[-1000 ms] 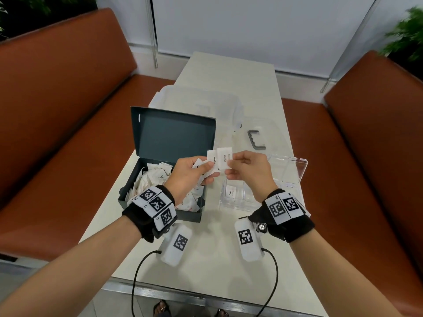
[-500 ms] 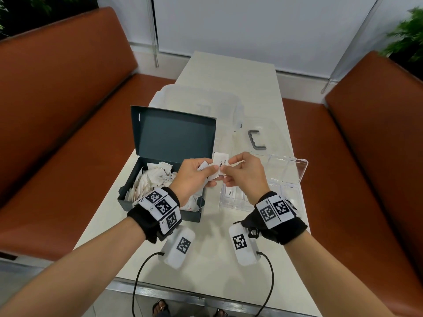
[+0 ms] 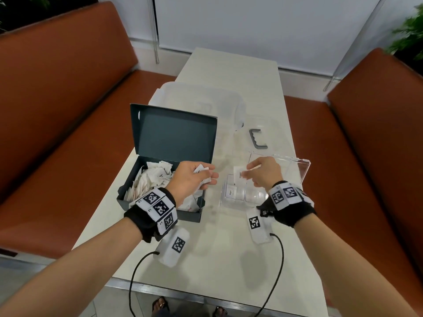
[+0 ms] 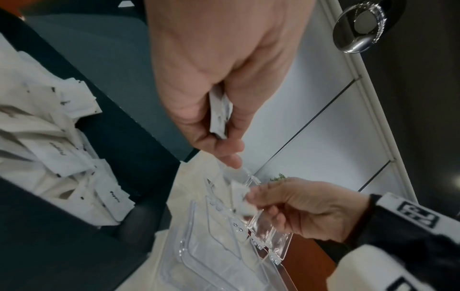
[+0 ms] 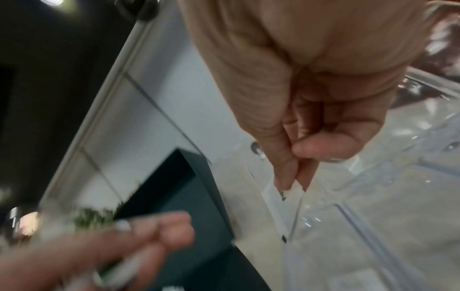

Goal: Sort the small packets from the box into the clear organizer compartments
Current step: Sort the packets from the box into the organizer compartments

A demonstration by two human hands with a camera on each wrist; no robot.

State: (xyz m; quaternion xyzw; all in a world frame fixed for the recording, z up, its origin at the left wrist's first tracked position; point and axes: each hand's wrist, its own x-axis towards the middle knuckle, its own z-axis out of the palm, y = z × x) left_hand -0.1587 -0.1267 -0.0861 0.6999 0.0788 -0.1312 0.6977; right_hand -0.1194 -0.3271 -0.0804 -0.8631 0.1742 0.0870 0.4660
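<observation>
Left hand (image 3: 191,179) grips spare packets (image 4: 220,116) as a ready supply; right hand (image 3: 265,172) pinches one packet (image 3: 238,173) over the organizer (image 3: 231,202) for dropping.

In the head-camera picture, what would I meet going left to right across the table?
Dark box of packets → left hand holding a few packets → right hand pinching one packet → clear organizer's open lid.

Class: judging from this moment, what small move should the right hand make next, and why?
Probably lower and release. The right hand pinches one packet just above the clear organizer, whose lid stands open; the left hand holds more.
</observation>
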